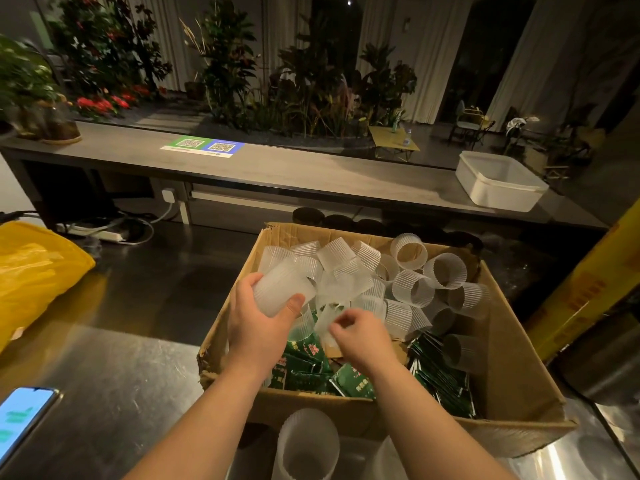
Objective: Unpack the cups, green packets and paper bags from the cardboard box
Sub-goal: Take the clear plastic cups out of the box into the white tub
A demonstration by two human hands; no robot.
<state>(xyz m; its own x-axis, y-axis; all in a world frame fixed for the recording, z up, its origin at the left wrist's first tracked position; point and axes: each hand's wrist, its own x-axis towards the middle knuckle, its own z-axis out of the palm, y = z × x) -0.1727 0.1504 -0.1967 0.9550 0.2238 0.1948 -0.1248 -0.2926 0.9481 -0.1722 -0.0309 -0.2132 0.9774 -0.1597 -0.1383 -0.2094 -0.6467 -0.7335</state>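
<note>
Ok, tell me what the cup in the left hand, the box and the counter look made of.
The cup looks like frosted, see-through plastic: its ribbed wall lets light through. The box is matte brown cardboard, frayed at the rim. The counter is likely stainless steel, given its brushed, mirror-like sheen.

Dim metal surface with clutter, plants behind

A yellow plastic bag [31, 268] lies at the left edge, a lit phone [20, 420] at lower left. On the long surface [294, 168] across the upper frame sit a QR-code sheet [204, 147] and, at right, a white tub [498, 181]; potted plants [304, 84] stand beyond.
</note>
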